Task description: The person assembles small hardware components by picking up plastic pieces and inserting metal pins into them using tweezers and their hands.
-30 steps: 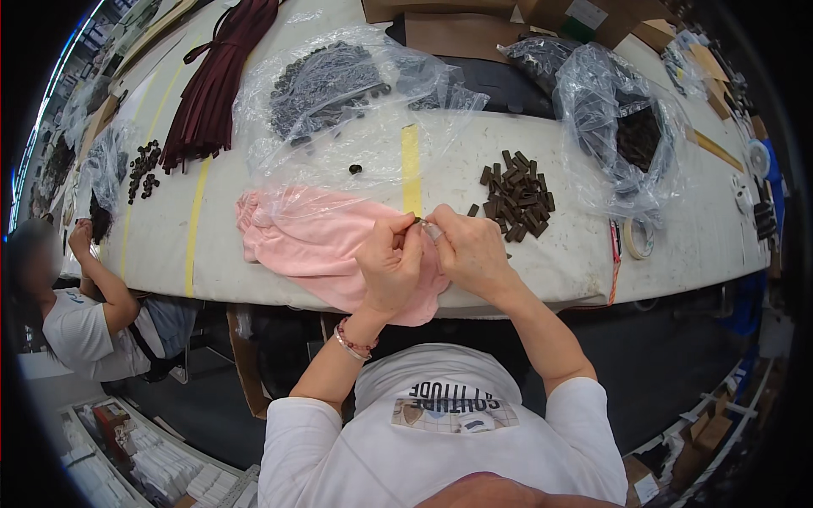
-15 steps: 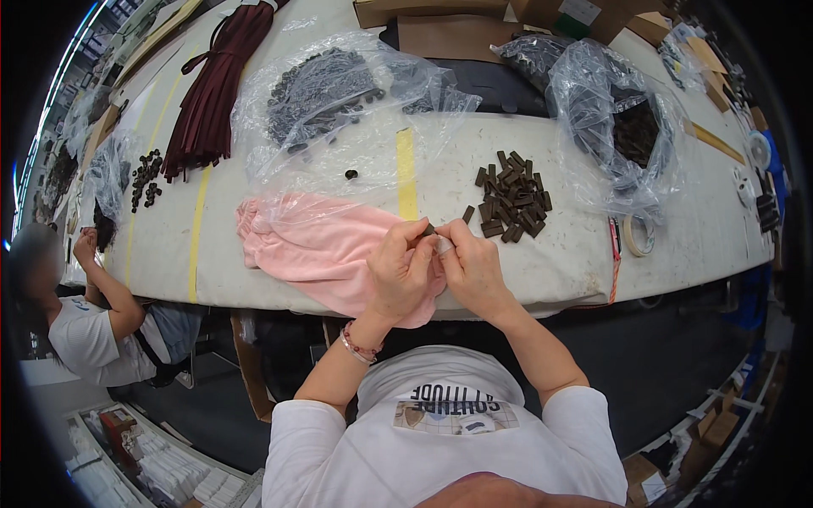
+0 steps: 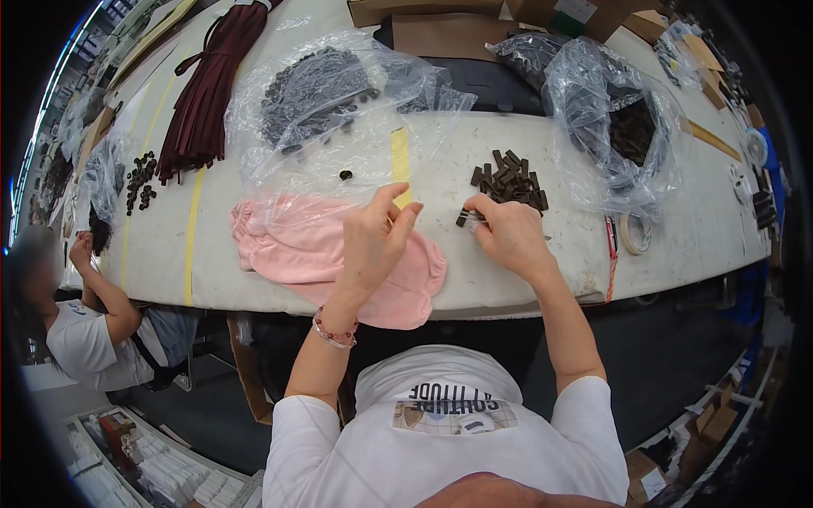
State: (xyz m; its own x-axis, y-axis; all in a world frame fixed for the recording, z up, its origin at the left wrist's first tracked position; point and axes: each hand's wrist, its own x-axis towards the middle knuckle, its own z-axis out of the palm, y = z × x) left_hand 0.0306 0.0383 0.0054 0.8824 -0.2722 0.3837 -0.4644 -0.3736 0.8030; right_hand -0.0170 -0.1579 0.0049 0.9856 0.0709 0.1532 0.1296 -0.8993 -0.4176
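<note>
My left hand (image 3: 377, 233) hovers over the pink cloth (image 3: 288, 245), its fingers apart and nothing in them. The cloth lies flat and gathered at its left end. My right hand (image 3: 515, 237) is bent down at the near left edge of a pile of small dark brown rectangular pieces (image 3: 506, 175). Its thumb and forefinger close on a small brown piece (image 3: 461, 218) at the left of the pile. White wrapping shows on a fingertip, and the hand hides the near part of the pile.
A clear bag of small dark beads (image 3: 318, 93) lies beyond the cloth, with a single bead (image 3: 345, 175) outside. Maroon straps (image 3: 199, 110) lie left. An opened plastic bag (image 3: 593, 127) and tape roll (image 3: 635, 233) lie right. Another person (image 3: 102, 330) sits far left.
My hands were together over the cloth's right edge, fingering a small brown piece. They have parted: the left moved left and opened, the right moved right to the pile.
</note>
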